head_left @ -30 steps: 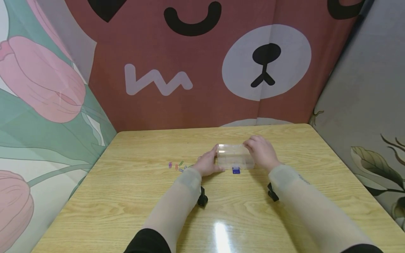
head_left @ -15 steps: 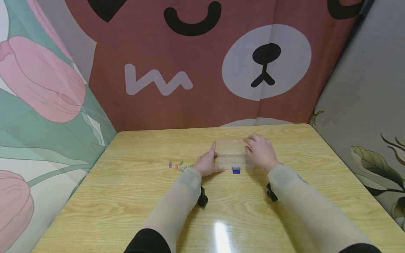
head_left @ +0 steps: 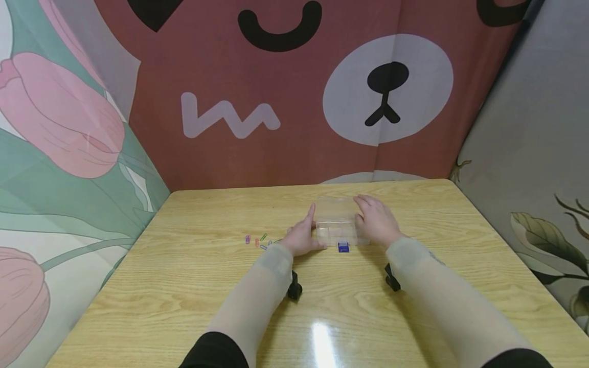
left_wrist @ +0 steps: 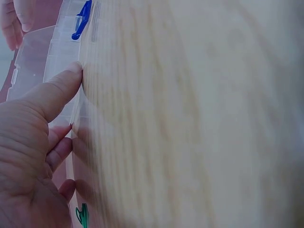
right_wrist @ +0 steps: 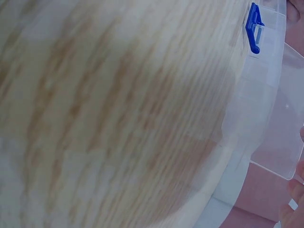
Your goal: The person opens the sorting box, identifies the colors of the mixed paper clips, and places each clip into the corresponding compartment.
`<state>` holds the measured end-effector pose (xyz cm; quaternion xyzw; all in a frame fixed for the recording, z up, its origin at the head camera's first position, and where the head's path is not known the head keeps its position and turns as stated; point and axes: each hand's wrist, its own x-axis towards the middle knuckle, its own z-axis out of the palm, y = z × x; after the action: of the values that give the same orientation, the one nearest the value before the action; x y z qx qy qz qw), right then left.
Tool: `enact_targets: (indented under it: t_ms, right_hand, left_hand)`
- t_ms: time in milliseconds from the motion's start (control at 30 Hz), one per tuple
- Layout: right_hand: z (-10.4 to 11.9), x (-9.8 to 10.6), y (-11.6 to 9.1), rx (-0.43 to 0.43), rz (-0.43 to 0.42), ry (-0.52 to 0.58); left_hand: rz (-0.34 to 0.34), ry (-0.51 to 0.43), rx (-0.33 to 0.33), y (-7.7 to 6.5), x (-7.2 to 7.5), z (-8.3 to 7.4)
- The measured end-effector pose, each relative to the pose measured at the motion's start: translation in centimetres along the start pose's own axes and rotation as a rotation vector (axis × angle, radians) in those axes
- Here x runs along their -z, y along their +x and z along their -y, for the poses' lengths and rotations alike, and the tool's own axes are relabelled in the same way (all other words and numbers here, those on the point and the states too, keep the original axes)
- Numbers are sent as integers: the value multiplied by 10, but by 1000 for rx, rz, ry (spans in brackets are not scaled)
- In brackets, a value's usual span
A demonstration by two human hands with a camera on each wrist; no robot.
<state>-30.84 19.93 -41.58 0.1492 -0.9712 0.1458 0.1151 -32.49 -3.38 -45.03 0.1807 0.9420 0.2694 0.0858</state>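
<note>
A clear plastic box (head_left: 336,235) with compartments stands on the table, its see-through lid (head_left: 334,208) raised at the back. A blue latch (head_left: 343,247) hangs at the front wall, also seen as a blue clasp (left_wrist: 83,20) in the left wrist view. My left hand (head_left: 301,236) holds the box's left end, thumb at the front corner and other fingers along the side. My right hand (head_left: 378,221) is at the right edge of the lid, fingers extended; in the right wrist view only its fingertips (right_wrist: 295,199) show, beside the lid. Their exact contact is unclear.
Left of the box lie several small coloured paper clips, among them a green one (head_left: 264,237) and a red one (head_left: 256,243). A small purple item (head_left: 247,239) lies beside them. Behind the wooden table (head_left: 193,296) hangs a printed cloth (head_left: 294,158).
The lid has swung up and back from the box, and its compartments now show. My right hand has shifted slightly away and its fingers have loosened. My left hand has stayed on the box.
</note>
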Motion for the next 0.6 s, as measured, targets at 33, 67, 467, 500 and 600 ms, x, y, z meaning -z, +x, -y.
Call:
enact_targets:
  t_ms: [33, 67, 467, 500, 600]
  right_hand:
    - [0, -1, 0, -1, 11, 5]
    - [-1, -1, 0, -2, 20, 10]
    - [-3, -9, 4, -65, 122, 73]
    - [-2, -9, 4, -75, 132, 76]
    - [0, -9, 3, -100, 162, 92]
  left_hand:
    - [2, 5, -1, 0, 0, 0]
    - [5, 10, -2, 0, 0, 0]
    - [33, 62, 13, -1, 1, -1]
    - [33, 59, 15, -1, 1, -1]
    - [37, 56, 19, 0, 1, -1]
